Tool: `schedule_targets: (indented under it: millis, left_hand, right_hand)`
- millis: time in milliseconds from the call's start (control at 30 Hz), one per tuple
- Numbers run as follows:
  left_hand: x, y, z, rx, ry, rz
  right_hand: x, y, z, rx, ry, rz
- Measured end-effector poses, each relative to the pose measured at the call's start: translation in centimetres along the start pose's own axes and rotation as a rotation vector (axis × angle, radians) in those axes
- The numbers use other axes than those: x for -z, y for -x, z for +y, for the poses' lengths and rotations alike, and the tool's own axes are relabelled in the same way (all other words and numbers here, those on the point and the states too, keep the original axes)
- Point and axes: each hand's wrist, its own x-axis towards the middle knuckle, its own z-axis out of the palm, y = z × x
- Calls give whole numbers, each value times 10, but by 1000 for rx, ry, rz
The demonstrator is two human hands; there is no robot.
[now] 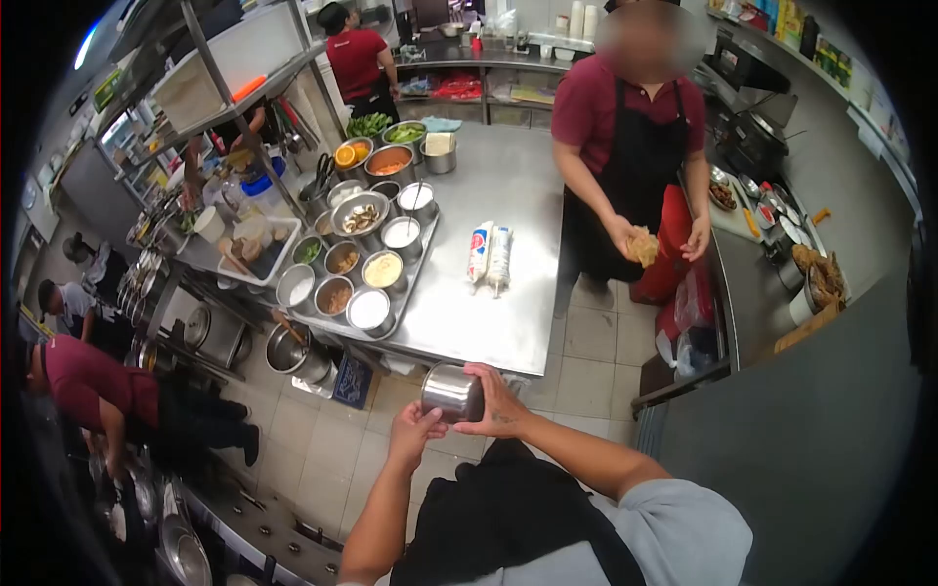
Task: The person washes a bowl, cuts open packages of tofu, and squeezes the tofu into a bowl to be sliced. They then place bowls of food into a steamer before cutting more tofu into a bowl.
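Observation:
Between my two hands is a round stainless-steel container (447, 393), tipped on its side just off the near edge of the steel table (523, 322). My left hand (415, 430) grips its lower left, thumb on the metal. Wrapped around its right end is my right hand (495, 402). What is inside the container, if anything, is hidden. Beyond it, two white plastic packages (479, 252) with printed labels lie side by side on the table. To their left, a metal tray (415, 298) carries several steel pots of ingredients, among them a pot of white powder or cream (369, 309).
Across the table a co-worker (635, 146) in a black apron holds a crumpled tan item (642, 246). A steel pot (293, 350) with a wooden handle stands below the table at left. Another person (107, 381) bends over the left counter. A counter (747, 254) runs along the right.

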Motion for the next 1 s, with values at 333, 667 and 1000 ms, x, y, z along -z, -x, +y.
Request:
schedule_targets:
  millis: [333,667,1000]
  left_hand:
    - [-35,-89,59,-869,-963,159]
    - [-36,-95,85,-828,-949,206]
    - [156,-45,158,-291,-785,66]
  right_hand:
    - [5,21,25,-379,102,253]
    - [-1,-55,57,-491,-12,121]
    - [-34,-128,-9,-569,79,-455]
